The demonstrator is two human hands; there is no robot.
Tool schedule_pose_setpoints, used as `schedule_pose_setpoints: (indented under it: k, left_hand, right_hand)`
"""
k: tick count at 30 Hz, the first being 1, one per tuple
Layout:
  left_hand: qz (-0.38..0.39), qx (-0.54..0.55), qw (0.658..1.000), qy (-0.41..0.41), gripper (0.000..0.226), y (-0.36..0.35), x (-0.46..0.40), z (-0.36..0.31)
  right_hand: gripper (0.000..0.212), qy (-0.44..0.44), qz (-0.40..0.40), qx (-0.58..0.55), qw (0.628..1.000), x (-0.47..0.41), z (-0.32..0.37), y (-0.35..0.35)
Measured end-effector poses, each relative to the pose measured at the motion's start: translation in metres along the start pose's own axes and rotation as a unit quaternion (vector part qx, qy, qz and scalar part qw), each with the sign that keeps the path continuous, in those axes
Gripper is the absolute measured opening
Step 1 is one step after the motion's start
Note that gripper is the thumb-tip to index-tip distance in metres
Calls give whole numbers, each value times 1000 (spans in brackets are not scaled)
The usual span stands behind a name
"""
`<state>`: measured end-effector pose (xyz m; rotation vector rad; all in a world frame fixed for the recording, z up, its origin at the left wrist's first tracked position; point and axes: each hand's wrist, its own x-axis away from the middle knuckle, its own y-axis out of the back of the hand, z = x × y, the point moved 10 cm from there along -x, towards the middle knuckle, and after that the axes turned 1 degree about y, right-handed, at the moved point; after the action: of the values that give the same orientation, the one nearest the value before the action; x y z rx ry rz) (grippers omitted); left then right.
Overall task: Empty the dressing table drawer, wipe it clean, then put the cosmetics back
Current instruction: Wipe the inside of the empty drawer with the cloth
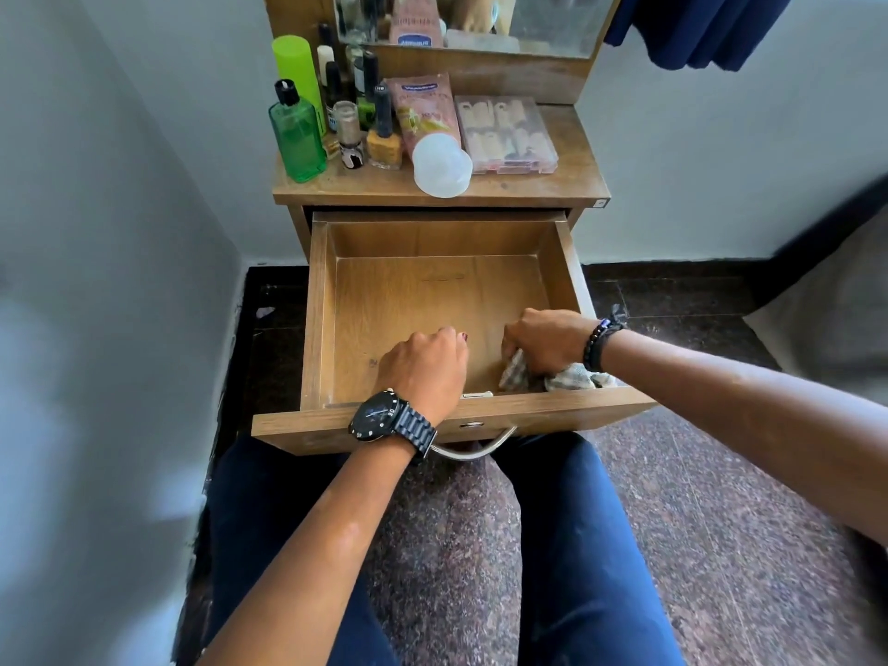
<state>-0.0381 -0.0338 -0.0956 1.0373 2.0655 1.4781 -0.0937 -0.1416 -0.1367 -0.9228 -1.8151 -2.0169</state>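
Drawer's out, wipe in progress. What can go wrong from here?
1. The wooden drawer is pulled far out with the left hand inside at its front; leaning weight there might tip or strain it.
2. The pink lotion tube lies with its white cap near the tabletop's front edge; a jolt might roll it into the drawer.
3. The right hand grips the checked cloth, leaving far corners possibly unwiped.

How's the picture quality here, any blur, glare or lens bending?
Head view: even daylight; wide-angle lens bows the walls and floor edges; the left wall smears into blur; the drawer and both hands stay sharp; the mirror looks hazy, without harsh glare.
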Motion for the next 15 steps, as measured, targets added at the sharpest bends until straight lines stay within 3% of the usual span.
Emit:
schedule_pose_setpoints:
  k: [4, 8, 11, 15]
  left_hand:
    - [-3, -5, 1000, -3, 39, -1, 0, -1]
    - [-2, -11, 1000, 1, 37, -1, 0, -2]
    - [1, -6, 1000, -2, 38, -2, 0, -1]
    - [-2, 1, 1000, -18, 41, -1, 0, -6]
  right_hand:
    - [29, -78, -168, 49, 982, -14, -23, 44]
    - [22, -109, -254, 48, 960, -30, -32, 76]
    - [24, -122, -267, 30, 955, -39, -41, 83]
    - [25, -103, -215, 21, 971, -35, -47, 72]
